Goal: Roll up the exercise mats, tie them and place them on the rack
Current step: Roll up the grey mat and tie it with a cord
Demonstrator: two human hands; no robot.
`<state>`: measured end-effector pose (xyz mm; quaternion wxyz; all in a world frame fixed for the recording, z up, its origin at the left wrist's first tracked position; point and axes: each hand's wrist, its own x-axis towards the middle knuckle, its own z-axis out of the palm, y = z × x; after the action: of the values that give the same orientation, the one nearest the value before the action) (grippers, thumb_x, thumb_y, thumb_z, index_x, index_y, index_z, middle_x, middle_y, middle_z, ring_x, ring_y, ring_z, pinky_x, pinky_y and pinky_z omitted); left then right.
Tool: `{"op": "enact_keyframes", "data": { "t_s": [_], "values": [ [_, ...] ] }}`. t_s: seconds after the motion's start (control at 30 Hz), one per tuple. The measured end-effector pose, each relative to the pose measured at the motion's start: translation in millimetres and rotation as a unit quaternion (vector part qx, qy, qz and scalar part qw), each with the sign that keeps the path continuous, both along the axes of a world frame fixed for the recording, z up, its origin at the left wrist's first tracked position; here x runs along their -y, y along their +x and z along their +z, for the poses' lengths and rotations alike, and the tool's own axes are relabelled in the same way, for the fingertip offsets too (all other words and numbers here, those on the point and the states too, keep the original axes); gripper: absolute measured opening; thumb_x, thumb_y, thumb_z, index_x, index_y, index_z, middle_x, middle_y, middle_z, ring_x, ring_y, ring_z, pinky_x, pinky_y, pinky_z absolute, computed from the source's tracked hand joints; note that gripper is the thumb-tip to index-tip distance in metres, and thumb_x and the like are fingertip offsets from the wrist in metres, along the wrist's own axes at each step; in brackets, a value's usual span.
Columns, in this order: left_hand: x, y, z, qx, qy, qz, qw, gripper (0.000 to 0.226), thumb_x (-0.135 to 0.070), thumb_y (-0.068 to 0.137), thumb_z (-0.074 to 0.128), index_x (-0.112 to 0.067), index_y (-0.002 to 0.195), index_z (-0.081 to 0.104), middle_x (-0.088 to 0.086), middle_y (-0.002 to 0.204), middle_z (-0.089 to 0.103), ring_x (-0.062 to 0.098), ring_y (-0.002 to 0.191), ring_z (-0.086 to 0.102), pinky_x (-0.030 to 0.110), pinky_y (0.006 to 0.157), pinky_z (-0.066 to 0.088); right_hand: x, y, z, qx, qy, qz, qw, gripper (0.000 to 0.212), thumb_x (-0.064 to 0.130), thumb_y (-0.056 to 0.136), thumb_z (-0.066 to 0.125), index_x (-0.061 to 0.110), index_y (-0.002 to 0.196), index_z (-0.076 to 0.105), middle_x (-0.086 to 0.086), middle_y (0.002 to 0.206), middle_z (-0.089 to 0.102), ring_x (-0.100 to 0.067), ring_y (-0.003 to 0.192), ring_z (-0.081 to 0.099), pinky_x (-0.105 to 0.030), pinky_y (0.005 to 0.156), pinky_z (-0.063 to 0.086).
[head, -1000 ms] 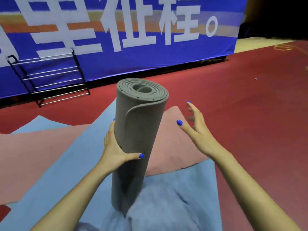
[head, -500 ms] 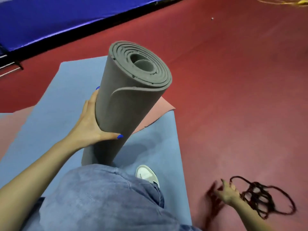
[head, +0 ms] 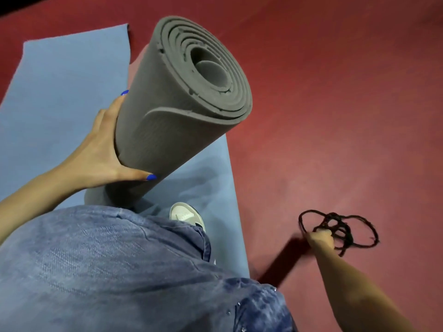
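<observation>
— Cord (head: 340, 232), that's what she went for. A second ago her right hand (head: 321, 239) hung open in the air beside the roll; now it's down on the red floor (head: 335, 104), closed over the black tangle.

— Got hold of it, has she?

— Looks like it. The fingers are curled into the bunched middle of the loops, though I can't tell from here how many strands they've actually caught. The loose loops lie on the floor around her fist.

— And the mat?

— The grey rolled mat (head: 175, 111) is standing on end on the blue mat (head: 60, 97), just by her knee, leaning to her right. Her left hand (head: 105, 152) grips it round the middle, thumb across the front, fingers wrapped behind, one blue nail peeking past the far edge. The outer flap hasn't sprung open.

— So rolling's done on that one.

— I'd say so. Fetching the cord means tying comes next, and she'll need to keep that left grip firm until the cord's round it, or the roll may loosen. The blue one is flat under her shoe (head: 187, 215), yet to be rolled. No rack in sight.
</observation>
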<state>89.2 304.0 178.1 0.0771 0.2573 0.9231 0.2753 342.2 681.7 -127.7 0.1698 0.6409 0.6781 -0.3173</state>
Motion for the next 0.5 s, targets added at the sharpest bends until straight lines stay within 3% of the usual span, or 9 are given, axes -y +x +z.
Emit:
{"op": "enact_keyframes", "data": {
  "t_s": [0.1,0.2,0.3,0.4,0.5],
  "values": [
    [-1.1,1.4,1.8,-0.004,0.004,-0.005,1.0,0.144,-0.038,0.036,0.093,-0.034,0.151,0.005,0.005,0.151,0.02,-0.008,0.121,0.024,0.031,0.104,0.023,-5.3,-6.1,-0.3,0.034,-0.041,0.096,0.994,0.031,0.015,0.082,0.063,-0.001,0.109,0.066,-0.019,0.114,0.065,-0.033,0.109,0.06,-0.034,0.089,0.047],
    [-1.4,3.4,5.1,-0.001,0.013,0.0,1.0,0.139,-0.032,0.039,0.093,-0.049,0.141,-0.001,0.007,0.151,0.02,-0.002,0.125,0.025,0.029,0.104,0.021,0.2,-3.9,-1.2,0.103,-0.035,0.173,0.979,0.046,0.025,0.076,0.069,0.007,0.118,0.063,-0.015,0.122,0.06,-0.03,0.115,0.056,-0.034,0.094,0.048],
    [-0.1,2.6,5.0,-0.006,0.015,0.001,1.0,0.14,-0.049,0.035,0.094,-0.051,0.138,-0.001,0.007,0.15,0.02,0.006,0.128,0.026,0.031,0.103,0.022,9.2,0.4,-2.8,0.129,0.014,0.195,0.972,0.055,0.029,0.082,0.063,0.005,0.13,0.052,-0.017,0.135,0.048,-0.033,0.125,0.045,-0.038,0.102,0.042],
    [1.7,1.2,4.5,-0.003,0.018,0.005,1.0,0.143,-0.047,0.035,0.094,-0.048,0.142,-0.001,0.007,0.151,0.019,0.008,0.129,0.027,0.031,0.103,0.022,14.0,-11.0,25.2,0.018,0.085,0.173,0.981,0.036,0.026,0.094,0.051,0.001,0.12,0.056,-0.026,0.127,0.053,-0.041,0.117,0.05,-0.045,0.096,0.042],
    [-0.5,-2.8,2.8,0.001,0.021,0.002,1.0,0.143,-0.036,0.04,0.094,-0.044,0.146,-0.002,0.007,0.152,0.018,0.007,0.128,0.027,0.03,0.103,0.022,1.3,-23.5,72.7,-0.158,0.168,0.047,0.972,0.029,0.019,0.099,0.043,-0.002,0.114,0.056,-0.033,0.11,0.059,-0.047,0.103,0.055,-0.046,0.083,0.043]
  ]
}}
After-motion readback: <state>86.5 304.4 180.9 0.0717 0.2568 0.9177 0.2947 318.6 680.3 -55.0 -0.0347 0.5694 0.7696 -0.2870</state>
